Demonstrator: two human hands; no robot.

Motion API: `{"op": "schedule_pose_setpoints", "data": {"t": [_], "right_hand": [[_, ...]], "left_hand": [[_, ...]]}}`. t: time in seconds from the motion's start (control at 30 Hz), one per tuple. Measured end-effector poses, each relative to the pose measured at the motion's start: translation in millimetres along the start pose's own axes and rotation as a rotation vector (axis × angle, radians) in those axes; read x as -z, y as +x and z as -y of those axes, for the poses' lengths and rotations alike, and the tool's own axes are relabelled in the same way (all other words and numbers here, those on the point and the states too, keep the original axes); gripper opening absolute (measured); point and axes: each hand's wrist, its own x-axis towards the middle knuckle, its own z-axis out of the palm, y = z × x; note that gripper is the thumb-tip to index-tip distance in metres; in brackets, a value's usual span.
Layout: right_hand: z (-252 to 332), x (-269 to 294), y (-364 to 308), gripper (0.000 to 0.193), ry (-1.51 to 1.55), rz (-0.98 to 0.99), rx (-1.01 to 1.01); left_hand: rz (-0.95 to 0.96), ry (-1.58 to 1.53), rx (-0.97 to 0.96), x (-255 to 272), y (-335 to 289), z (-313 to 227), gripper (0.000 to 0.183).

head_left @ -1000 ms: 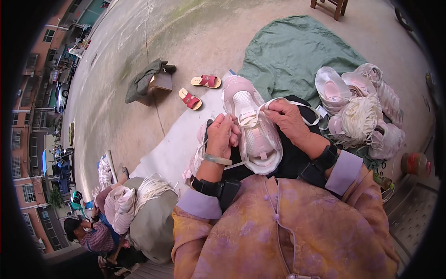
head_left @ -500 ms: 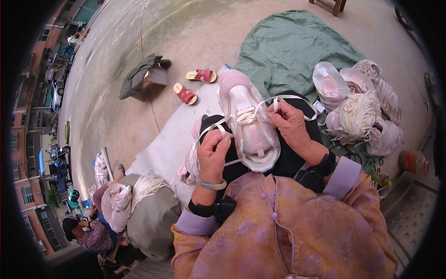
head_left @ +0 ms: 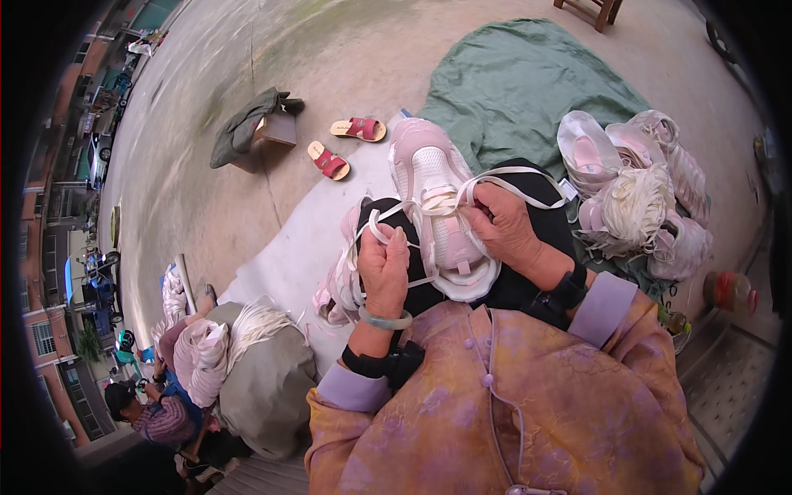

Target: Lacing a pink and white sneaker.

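Observation:
A pink and white sneaker rests on my lap, its toe pointing away from me. White shoelaces run through its upper eyelets and out to both sides. My left hand, left of the shoe, is closed with a lace pinched between thumb and fingers. On the right, my right hand grips the other lace close against the shoe's eyelets. Part of another pink sneaker shows beyond my left wrist, partly hidden.
Several pink shoes and a bundle of white laces lie at right, beside a green cloth. Red slippers and a cloth-draped box stand ahead. A person sits at lower left, near a grey cloth heap.
My right hand has moved left and slightly down, closer to the shoe's eyelets. My left hand has shifted a little to the right, still holding its lace.

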Motion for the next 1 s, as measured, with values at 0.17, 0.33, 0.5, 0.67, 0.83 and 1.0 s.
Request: {"op": "schedule_pose_setpoints", "data": {"t": [0.17,0.33,0.5,0.67,0.83,1.0], "right_hand": [[3.0,16.1,-9.4,0.016,0.098,0.037,-0.181],[-29.4,71.4,-38.9,0.009,0.092,-0.136,-0.147],[-103.8,178.7,-105.5,0.007,0.097,-0.479,-0.522],[-166.5,281.0,-243.1,0.008,-0.047,-0.826,-0.726],[-194.3,301.6,-385.9,0.011,-0.320,-0.872,-0.960],[-226.2,258.4,-477.1,0.017,-0.355,-0.547,-1.401]], "left_hand": [[-0.032,-0.070,0.091,-6.9,9.5,-2.2,0.009],[-0.068,-0.119,0.129,-13.1,17.6,0.8,0.007],[-0.040,-0.105,0.096,-13.0,20.5,3.4,0.007],[-0.070,-0.013,0.066,-12.2,27.5,4.3,0.004],[-0.052,0.107,0.071,-10.3,30.7,5.2,0.004],[-0.078,0.181,0.039,-3.5,38.8,7.4,0.001]]}}
